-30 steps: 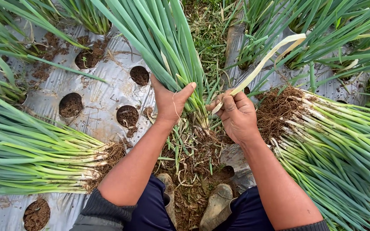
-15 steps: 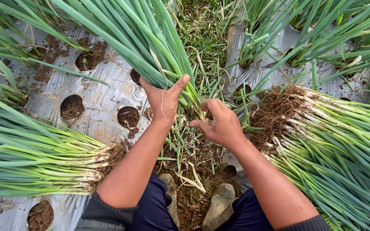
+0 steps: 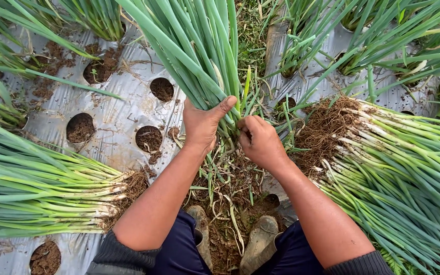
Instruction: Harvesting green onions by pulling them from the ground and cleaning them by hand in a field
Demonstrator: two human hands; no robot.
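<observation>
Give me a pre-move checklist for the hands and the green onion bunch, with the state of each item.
1. Left hand wrapped around the green onion bunch: ok.
2. Right hand at the bunch's base, fingers curled in: ok.
3. What the right fingers pinch: cannot tell, hidden.
4. Bunch leaves standing up together, none splayed loose: ok.
5. Pulled onion piles, left pile and right pile, lying apart from both hands: ok.
6. Boots planted on the soil between the sheets: ok.

Soft even daylight, faint shadows, sharp focus, mild wide-angle edge stretch
</observation>
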